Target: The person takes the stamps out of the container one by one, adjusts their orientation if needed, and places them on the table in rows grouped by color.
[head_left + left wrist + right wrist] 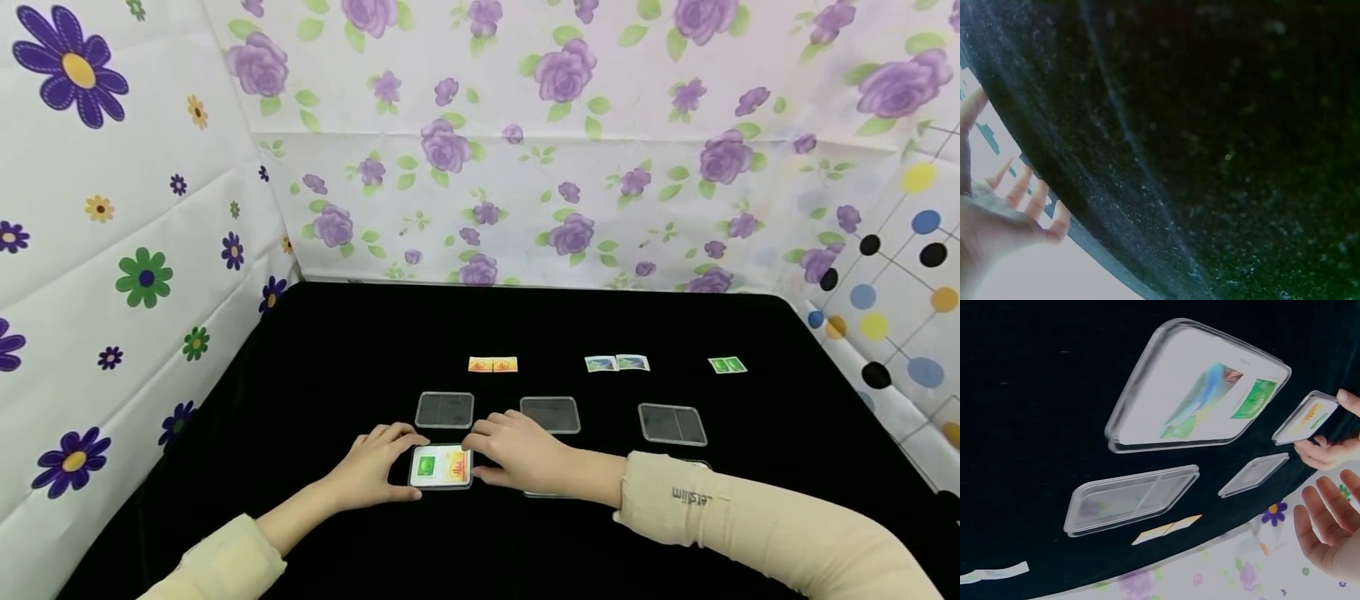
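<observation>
A clear plastic case (441, 482) holds a white card with a small green stamp-like picture and an orange one. My left hand (378, 468) spans its left end, thumb at the near corner and fingers at the far edge, holding it on the black cloth. Over the case's right end, my right hand (517, 450) hovers with relaxed fingers; whether they touch it is hard to tell. The right wrist view shows those right fingers (1329, 515) loosely bent around nothing. A second case (1210, 394) with a blue and a green picture lies under my right forearm.
Clear empty plastic trays or lids, left (445, 410), middle (555, 417) and right (672, 425), lie behind the cases. Farther back are paired orange (492, 364), blue (617, 363) and green (727, 365) pictures. Another case edge (701, 463) shows beyond my right sleeve. Patterned cloth walls surround the table.
</observation>
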Available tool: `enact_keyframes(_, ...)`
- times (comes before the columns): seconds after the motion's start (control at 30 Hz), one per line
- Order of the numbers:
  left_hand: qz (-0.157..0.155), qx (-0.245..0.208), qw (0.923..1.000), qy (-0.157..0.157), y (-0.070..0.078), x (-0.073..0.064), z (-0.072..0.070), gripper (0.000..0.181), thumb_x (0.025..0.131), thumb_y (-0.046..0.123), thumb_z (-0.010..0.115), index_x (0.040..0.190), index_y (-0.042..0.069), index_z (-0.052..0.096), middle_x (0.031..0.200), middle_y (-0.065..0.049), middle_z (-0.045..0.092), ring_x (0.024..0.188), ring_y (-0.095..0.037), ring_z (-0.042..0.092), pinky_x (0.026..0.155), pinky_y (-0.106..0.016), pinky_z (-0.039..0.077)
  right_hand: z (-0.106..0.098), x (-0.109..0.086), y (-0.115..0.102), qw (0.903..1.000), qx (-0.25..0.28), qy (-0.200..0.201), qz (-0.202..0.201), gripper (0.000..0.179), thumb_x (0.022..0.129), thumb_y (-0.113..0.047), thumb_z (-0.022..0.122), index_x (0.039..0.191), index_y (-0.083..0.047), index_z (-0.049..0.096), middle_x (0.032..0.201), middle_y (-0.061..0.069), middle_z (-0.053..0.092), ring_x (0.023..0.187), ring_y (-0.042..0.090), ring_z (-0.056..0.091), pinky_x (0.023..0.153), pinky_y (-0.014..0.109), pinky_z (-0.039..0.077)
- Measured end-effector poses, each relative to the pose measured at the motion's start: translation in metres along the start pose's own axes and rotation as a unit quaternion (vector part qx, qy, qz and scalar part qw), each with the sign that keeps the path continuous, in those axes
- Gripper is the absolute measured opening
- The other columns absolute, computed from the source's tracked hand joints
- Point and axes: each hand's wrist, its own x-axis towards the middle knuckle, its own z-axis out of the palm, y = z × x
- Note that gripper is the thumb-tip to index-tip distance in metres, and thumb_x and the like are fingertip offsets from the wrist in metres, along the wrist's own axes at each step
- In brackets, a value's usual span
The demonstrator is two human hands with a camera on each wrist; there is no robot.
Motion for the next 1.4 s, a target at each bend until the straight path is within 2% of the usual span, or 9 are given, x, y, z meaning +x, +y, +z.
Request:
enact_keyframes(0.13, -0.005, -0.001, 1.0000, -0.003, 0.000, 0.001, 0.000, 0.065, 0.069, 0.039, 0.081, 0.125, 0.016, 0.057, 0.129, -0.010, 0.052, 0.117, -0.034, 0.047, 0.090, -0.055, 0.039, 0.002, 0.007, -0.004, 0.9999, -0.001, 0.009, -0.006, 0.028, 0.087, -0.034, 0.066, 0.109, -0.017, 0.065, 0.102, -0.006, 0.066, 0.093, 0.010, 0.061, 0.081, 0.025, 0.049)
enact_keyframes(0.23, -0.011, -0.005, 0.9999, -0.005, 0.000, 0.002, -0.001, 0.064, 0.069, 0.039, 0.081, 0.124, 0.016, 0.057, 0.129, -0.009, 0.052, 0.117, -0.034, 0.047, 0.089, -0.055, 0.039, 0.004, 0.013, -0.006, 0.9998, 0.019, 0.007, -0.002, 0.029, 0.087, -0.035, 0.066, 0.109, -0.016, 0.065, 0.103, -0.004, 0.066, 0.094, 0.011, 0.062, 0.082, 0.026, 0.050)
enact_keyframes(0.4, -0.015, -0.014, 0.9998, -0.008, 0.000, 0.003, 0.000, 0.063, 0.069, 0.039, 0.081, 0.123, 0.016, 0.057, 0.129, -0.009, 0.052, 0.118, -0.034, 0.046, 0.090, -0.056, 0.038, 0.011, 0.022, -0.012, 0.9972, 0.066, -0.021, 0.029, 0.031, 0.087, -0.036, 0.066, 0.110, -0.016, 0.065, 0.109, -0.003, 0.066, 0.100, 0.013, 0.062, 0.085, 0.029, 0.050)
enact_keyframes(0.57, -0.008, -0.019, 0.9998, -0.003, 0.000, 0.003, -0.001, 0.064, 0.069, 0.039, 0.081, 0.123, 0.016, 0.057, 0.130, -0.010, 0.052, 0.118, -0.036, 0.046, 0.090, -0.057, 0.037, 0.018, 0.031, -0.017, 0.9927, 0.097, -0.029, 0.066, 0.030, 0.087, -0.034, 0.067, 0.110, -0.016, 0.065, 0.110, -0.002, 0.066, 0.101, 0.014, 0.062, 0.086, 0.030, 0.050)
enact_keyframes(0.7, -0.004, -0.022, 0.9997, 0.001, -0.001, 0.002, 0.000, 0.063, 0.069, 0.039, 0.081, 0.123, 0.016, 0.057, 0.130, -0.011, 0.052, 0.118, -0.036, 0.046, 0.089, -0.057, 0.038, 0.025, 0.038, -0.019, 0.9890, 0.121, -0.027, 0.081, 0.030, 0.087, -0.033, 0.067, 0.110, -0.015, 0.066, 0.110, 0.000, 0.066, 0.099, 0.016, 0.062, 0.083, 0.030, 0.051)
enact_keyframes(0.87, 0.005, -0.024, 0.9997, 0.005, -0.002, 0.000, 0.001, 0.062, 0.070, 0.039, 0.081, 0.123, 0.016, 0.057, 0.131, -0.013, 0.051, 0.119, -0.037, 0.046, 0.091, -0.060, 0.036, 0.030, 0.045, -0.022, 0.9848, 0.141, -0.042, 0.092, 0.031, 0.086, -0.032, 0.067, 0.112, -0.014, 0.066, 0.113, 0.001, 0.065, 0.099, 0.017, 0.063, 0.085, 0.032, 0.051)
enact_keyframes(1.13, 0.004, -0.028, 0.9996, 0.007, -0.002, 0.000, 0.001, 0.064, 0.070, 0.039, 0.081, 0.123, 0.013, 0.057, 0.132, -0.012, 0.051, 0.120, -0.037, 0.045, 0.092, -0.061, 0.036, 0.034, 0.055, -0.029, 0.9837, 0.116, -0.064, 0.122, 0.033, 0.085, -0.034, 0.069, 0.112, -0.016, 0.067, 0.112, 0.000, 0.066, 0.099, 0.016, 0.063, 0.085, 0.035, 0.052)
enact_keyframes(1.4, -0.001, -0.027, 0.9996, 0.007, -0.001, 0.001, 0.001, 0.064, 0.069, 0.038, 0.081, 0.123, 0.012, 0.057, 0.131, -0.012, 0.051, 0.120, -0.036, 0.045, 0.092, -0.061, 0.035, 0.040, 0.057, -0.033, 0.9832, 0.098, -0.056, 0.144, 0.033, 0.083, -0.036, 0.071, 0.110, -0.016, 0.067, 0.109, 0.000, 0.066, 0.095, 0.016, 0.063, 0.082, 0.038, 0.053)
